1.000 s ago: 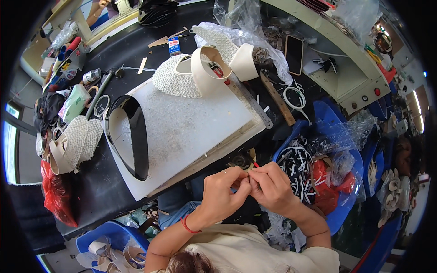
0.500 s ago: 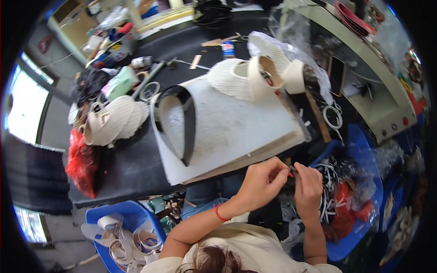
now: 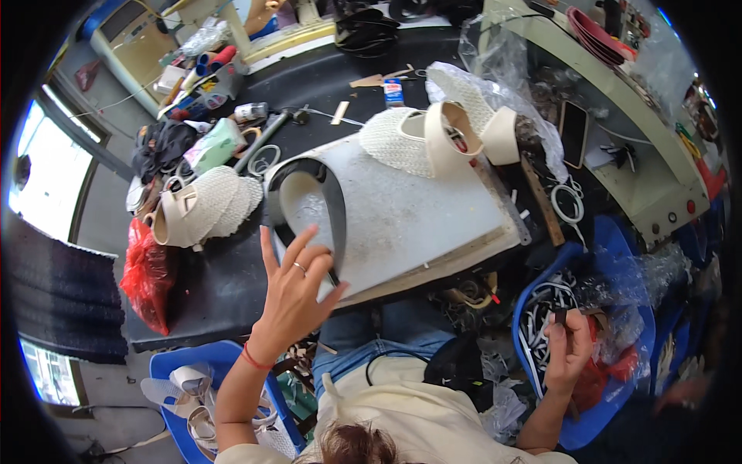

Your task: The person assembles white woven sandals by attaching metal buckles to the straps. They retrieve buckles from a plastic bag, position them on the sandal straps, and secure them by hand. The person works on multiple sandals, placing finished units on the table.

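Hands now apart: left hand (image 3: 294, 298) up over the black strap (image 3: 305, 205), right hand (image 3: 568, 348) down at the blue basket (image 3: 610, 247).

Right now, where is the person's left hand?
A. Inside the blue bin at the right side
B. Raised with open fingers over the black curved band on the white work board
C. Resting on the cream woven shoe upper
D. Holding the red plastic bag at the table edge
B: the left hand is lifted with fingers spread at the near end of the black curved band on the white work board, while the right hand is over the blue bin.
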Tool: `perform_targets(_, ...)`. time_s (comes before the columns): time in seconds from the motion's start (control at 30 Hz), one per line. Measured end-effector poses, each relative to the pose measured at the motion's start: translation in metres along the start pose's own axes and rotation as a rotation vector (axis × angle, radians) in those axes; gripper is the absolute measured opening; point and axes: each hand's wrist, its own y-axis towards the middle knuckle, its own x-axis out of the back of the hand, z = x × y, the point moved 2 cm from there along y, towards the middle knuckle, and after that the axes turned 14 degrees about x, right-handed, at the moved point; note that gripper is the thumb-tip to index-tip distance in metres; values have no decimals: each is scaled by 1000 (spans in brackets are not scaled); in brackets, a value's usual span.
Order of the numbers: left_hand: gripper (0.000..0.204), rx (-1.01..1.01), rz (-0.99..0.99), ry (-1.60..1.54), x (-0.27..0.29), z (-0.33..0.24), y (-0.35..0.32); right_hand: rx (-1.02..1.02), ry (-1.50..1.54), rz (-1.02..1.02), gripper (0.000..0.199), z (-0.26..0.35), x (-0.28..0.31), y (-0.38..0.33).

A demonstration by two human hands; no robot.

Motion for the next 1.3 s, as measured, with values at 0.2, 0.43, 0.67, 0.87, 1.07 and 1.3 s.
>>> perform_targets(0.2, 37, -599, 548, -570, 6, -156, 12, 69, 227, 180, 23, 0, -4, 14)
perform_targets(0.43, 39, -622, 975, -1245, -6, -233, 88, -132, 539, -215, 34, 4, 50, -9)
perform_targets(0.67, 44, -572, 994, -1125, -78, -230, 87, -139, 284, -14, 29, -14, 53, -7)
perform_targets(0.87, 45, -292, 363, -911, -65, -208, 72, -162, 258, -279, 28, -29, 30, -4)
perform_targets(1.07, 16, -294, 78, -807, -72, -203, 57, -116, 77, -264, 31, -32, 11, -9)
perform_targets(1.3, 16, 134, 267, -675, -75, -144, 53, -87, 57, -331, 33, -31, 26, -13)
